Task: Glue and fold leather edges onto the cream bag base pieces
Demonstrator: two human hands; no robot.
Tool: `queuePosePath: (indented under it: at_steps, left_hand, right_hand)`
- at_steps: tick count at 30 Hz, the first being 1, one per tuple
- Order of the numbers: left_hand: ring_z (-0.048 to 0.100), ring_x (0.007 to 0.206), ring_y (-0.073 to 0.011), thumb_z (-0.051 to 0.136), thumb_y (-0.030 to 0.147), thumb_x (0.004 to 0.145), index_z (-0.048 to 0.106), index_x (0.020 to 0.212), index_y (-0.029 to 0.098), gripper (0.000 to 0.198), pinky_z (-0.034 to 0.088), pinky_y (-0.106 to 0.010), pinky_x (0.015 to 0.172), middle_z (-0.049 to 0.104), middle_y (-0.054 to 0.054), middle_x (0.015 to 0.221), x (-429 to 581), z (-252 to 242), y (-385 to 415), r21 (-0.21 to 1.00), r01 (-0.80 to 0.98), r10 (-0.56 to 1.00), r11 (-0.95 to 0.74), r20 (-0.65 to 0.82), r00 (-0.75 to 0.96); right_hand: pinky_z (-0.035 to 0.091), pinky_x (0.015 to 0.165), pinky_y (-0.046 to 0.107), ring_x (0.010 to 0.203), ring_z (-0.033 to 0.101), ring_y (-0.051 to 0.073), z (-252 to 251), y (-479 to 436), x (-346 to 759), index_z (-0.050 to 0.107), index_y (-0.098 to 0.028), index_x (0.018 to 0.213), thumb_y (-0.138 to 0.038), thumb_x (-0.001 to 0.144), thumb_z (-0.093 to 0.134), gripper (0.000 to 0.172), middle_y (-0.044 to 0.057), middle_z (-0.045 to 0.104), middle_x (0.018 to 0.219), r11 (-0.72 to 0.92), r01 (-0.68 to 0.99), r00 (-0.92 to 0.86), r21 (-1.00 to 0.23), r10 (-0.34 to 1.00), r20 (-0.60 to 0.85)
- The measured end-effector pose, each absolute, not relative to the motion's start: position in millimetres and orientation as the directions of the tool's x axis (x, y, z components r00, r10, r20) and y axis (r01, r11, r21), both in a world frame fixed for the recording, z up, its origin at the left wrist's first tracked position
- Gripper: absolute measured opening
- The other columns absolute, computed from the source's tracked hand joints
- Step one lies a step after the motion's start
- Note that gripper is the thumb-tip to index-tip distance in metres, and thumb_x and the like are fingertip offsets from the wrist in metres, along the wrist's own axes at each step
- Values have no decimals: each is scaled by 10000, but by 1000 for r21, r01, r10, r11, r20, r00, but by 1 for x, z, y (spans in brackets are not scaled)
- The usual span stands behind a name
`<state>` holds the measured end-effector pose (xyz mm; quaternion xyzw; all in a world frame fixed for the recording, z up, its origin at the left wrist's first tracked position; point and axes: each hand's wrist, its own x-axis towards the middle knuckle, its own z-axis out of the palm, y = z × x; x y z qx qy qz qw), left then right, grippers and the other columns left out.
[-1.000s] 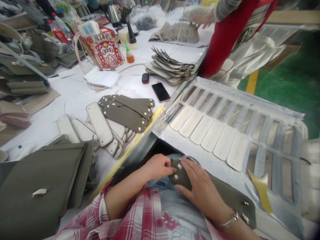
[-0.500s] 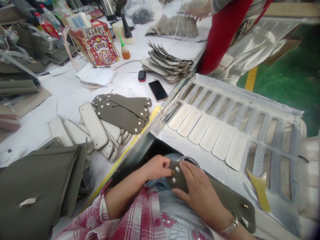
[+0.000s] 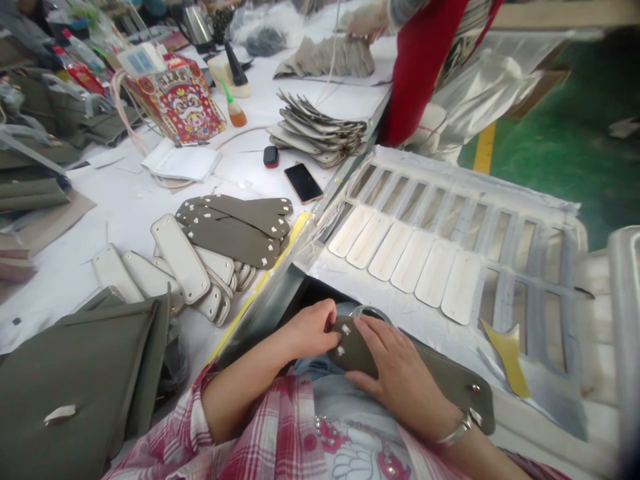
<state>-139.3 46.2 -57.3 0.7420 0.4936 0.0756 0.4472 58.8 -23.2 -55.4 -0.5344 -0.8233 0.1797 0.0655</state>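
Note:
A long dark olive panel point(image 3: 440, 373) with rounded ends lies across my lap. It has small white patches and a metal stud near its right end. My left hand point(image 3: 316, 330) is closed at the panel's left end, thumb and finger pinching its edge. Spread over the panel's left half, my right hand point(image 3: 400, 367) lies flat with fingers and thumb apart. A clear ring-shaped thing point(image 3: 371, 311) shows just behind the right fingertips, mostly hidden. On the table to the left are similar olive panels point(image 3: 227, 237) and a pile of pale strips point(image 3: 181, 260).
On my right, a white slotted rack point(image 3: 425, 163) carries several pale strips point(image 3: 403, 257) and a yellow piece point(image 3: 507, 353). A phone point(image 3: 303, 182), stacked panels point(image 3: 320, 130) and a glue bottle point(image 3: 235, 110) stand farther back. Another person's hand point(image 3: 367, 20) touches grey pieces.
The view has shifted slightly, so most things sit a little farther left. Both hands keep nearly the same place on the panel.

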Motion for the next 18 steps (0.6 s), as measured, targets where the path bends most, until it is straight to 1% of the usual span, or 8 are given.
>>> queuePosePath:
  at_steps: [2, 4, 7, 9, 11, 14, 16, 18]
  left_hand:
    - [492, 729, -137, 558, 216, 686, 480, 900, 189, 229, 407, -247, 639, 525, 5, 836, -137, -50, 44, 713, 681, 811, -164, -296, 505]
    - [510, 910, -174, 536, 176, 704, 459, 1118, 204, 422, 437, -296, 797, 526, -39, 1029, -134, -44, 41, 681, 683, 812, -262, -227, 538]
    - [413, 1157, -227, 498, 107, 711, 400, 1271, 248, 586, 337, -403, 1004, 445, -56, 1268, -121, -38, 34, 551, 693, 768, -464, -139, 625]
    - [379, 1210, -243, 482, 77, 702, 454, 1235, 216, 551, 235, -457, 1075, 449, -63, 1300, -108, -37, 27, 459, 671, 703, -582, -132, 699]
    - [362, 1242, -238, 478, 81, 714, 462, 1227, 158, 519, 182, -449, 1106, 455, -89, 1315, -93, -40, 21, 439, 600, 610, -669, -137, 780]
    - [337, 1271, -244, 568, 307, 766, 382, 1295, 113, 593, 229, -421, 1096, 402, -131, 1365, -76, -47, 15, 506, 495, 507, -706, -128, 853]
    - [353, 1254, -271, 650, 483, 692, 346, 1316, 114, 785, 248, -442, 1077, 405, -150, 1355, -70, -54, 15, 521, 478, 499, -707, -112, 859]
    - [376, 1227, -283, 704, 522, 625, 334, 1321, 120, 884, 260, -446, 1059, 425, -156, 1328, -68, -59, 15, 499, 481, 505, -721, -96, 858]
  right_hand:
    - [380, 987, 463, 1201, 419, 276, -55, -29, 77, 386, -173, 1329, -476, 747, 616, 695, 126, 449, 1327, 338, 868, -397, -363, 912, -99]
    - [388, 980, 460, 1194, 426, 273, -55, -37, 94, 392, -195, 1329, -474, 748, 615, 683, 114, 453, 1324, 306, 882, -364, -358, 925, -108]
    - [377, 984, 469, 1193, 423, 281, -54, -46, 111, 410, -209, 1323, -472, 713, 653, 707, 107, 450, 1328, 272, 894, -333, -355, 935, -121]
    - [366, 990, 474, 1192, 420, 285, -52, -49, 114, 429, -201, 1310, -465, 692, 675, 716, 109, 457, 1323, 256, 895, -321, -365, 938, -129]
    - [360, 991, 476, 1188, 424, 286, -51, -48, 112, 445, -194, 1297, -450, 674, 692, 718, 109, 469, 1312, 237, 892, -306, -384, 943, -128]
    - [361, 984, 471, 1165, 443, 282, -50, -46, 112, 461, -171, 1276, -432, 654, 701, 716, 116, 493, 1288, 215, 879, -285, -425, 953, -107]
    - [357, 987, 460, 1158, 448, 278, -51, -47, 118, 459, -156, 1271, -434, 646, 703, 726, 119, 497, 1281, 214, 868, -286, -448, 953, -100]
    - [340, 1003, 453, 1166, 439, 274, -51, -52, 129, 448, -158, 1276, -438, 645, 707, 738, 113, 489, 1289, 222, 862, -301, -455, 947, -109]
